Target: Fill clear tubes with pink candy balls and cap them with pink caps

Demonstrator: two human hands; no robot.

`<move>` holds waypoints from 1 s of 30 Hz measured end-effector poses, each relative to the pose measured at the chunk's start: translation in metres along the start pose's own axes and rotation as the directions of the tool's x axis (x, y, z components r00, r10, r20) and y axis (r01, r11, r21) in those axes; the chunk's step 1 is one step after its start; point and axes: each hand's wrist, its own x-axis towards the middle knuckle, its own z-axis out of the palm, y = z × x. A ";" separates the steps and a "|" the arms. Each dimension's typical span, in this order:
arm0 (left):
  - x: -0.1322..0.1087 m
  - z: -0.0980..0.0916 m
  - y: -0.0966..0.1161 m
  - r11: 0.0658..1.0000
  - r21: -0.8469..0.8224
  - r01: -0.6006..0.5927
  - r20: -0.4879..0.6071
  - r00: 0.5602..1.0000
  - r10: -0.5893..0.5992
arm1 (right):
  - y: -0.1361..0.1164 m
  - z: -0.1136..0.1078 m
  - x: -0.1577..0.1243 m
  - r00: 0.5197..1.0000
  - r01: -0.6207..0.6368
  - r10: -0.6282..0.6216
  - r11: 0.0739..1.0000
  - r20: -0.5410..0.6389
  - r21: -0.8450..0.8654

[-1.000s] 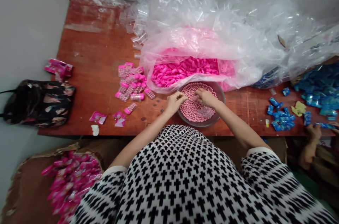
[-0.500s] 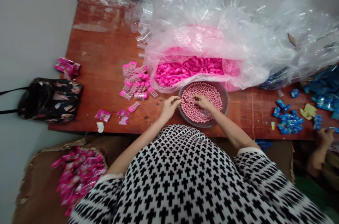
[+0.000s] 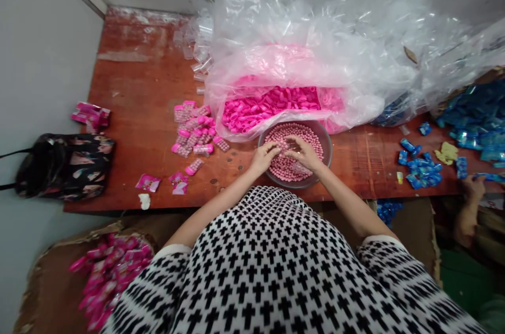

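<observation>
A round grey bowl point(image 3: 325, 145) full of small pink balls point(image 3: 311, 137) sits at the near edge of a red-brown table point(image 3: 138, 87). Both my hands are over it. My left hand point(image 3: 263, 158) rests at the bowl's left rim, fingers curled in a pinch over the balls. My right hand point(image 3: 303, 154) is in the bowl, fingers pinched together among the balls. What each pinch holds is too small to make out. Behind the bowl lies a clear plastic bag point(image 3: 315, 55) holding pink caps point(image 3: 268, 105).
Filled pink tubes point(image 3: 195, 131) are heaped left of the bowl, pink sachets point(image 3: 149, 182) nearer. A black bag point(image 3: 63, 165) sits at far left, a box of pink packs point(image 3: 110, 271) below. Blue items point(image 3: 422, 168) lie right, beside another person's hand point(image 3: 471, 186).
My hands have drawn closer together over the bowl, the left moving in from the rim. The view has shifted slightly.
</observation>
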 end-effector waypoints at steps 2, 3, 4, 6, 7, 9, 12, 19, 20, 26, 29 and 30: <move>0.002 -0.002 0.000 0.999 -0.040 -0.011 0.057 0.998 0.013 | -0.011 -0.010 0.000 0.993 0.100 -0.090 0.984 0.075 -0.148; 0.003 -0.002 0.000 0.998 -0.058 -0.018 0.079 0.997 0.022 | -0.015 -0.014 0.001 0.986 0.137 -0.113 0.971 0.125 -0.197; 0.004 -0.003 -0.001 0.997 -0.070 -0.022 0.093 0.995 0.029 | -0.017 -0.016 0.002 0.978 0.163 -0.127 0.959 0.163 -0.232; 0.006 -0.005 -0.003 0.998 -0.066 -0.023 0.093 0.995 0.029 | -0.019 -0.017 0.005 0.971 0.197 -0.145 0.936 0.191 -0.291; 0.007 -0.007 -0.004 0.998 -0.051 -0.021 0.087 0.996 0.026 | -0.019 -0.016 0.006 0.969 0.211 -0.156 0.924 0.191 -0.319; 0.009 -0.012 -0.005 1.000 -0.006 -0.029 0.085 0.996 0.029 | -0.017 -0.014 0.008 0.964 0.234 -0.165 0.898 0.207 -0.372; 0.010 -0.022 -0.008 0.996 0.047 -0.070 0.097 0.993 0.065 | -0.014 -0.014 0.008 0.957 0.239 -0.127 0.856 0.260 -0.459; 0.014 -0.033 -0.016 0.981 -0.182 0.073 0.067 0.996 -0.061 | -0.012 -0.047 0.028 0.994 0.079 -0.008 0.718 0.105 -0.692; 0.014 -0.031 -0.015 0.957 -0.263 0.120 0.084 0.991 -0.101 | -0.012 -0.055 0.039 1.000 0.025 -0.018 0.696 0.017 -0.718; 0.014 -0.020 -0.008 0.823 -0.493 0.281 0.111 0.959 -0.261 | -0.010 -0.101 0.136 0.912 -0.345 -0.041 0.460 -0.407 -0.818; 0.014 -0.019 -0.008 0.800 -0.522 0.296 0.100 0.953 -0.287 | -0.003 -0.111 0.173 0.861 -0.496 0.030 0.279 -0.508 -0.823; 0.014 -0.020 -0.008 0.797 -0.525 0.300 0.097 0.951 -0.294 | -0.001 -0.113 0.181 0.852 -0.515 0.044 0.244 -0.521 -0.822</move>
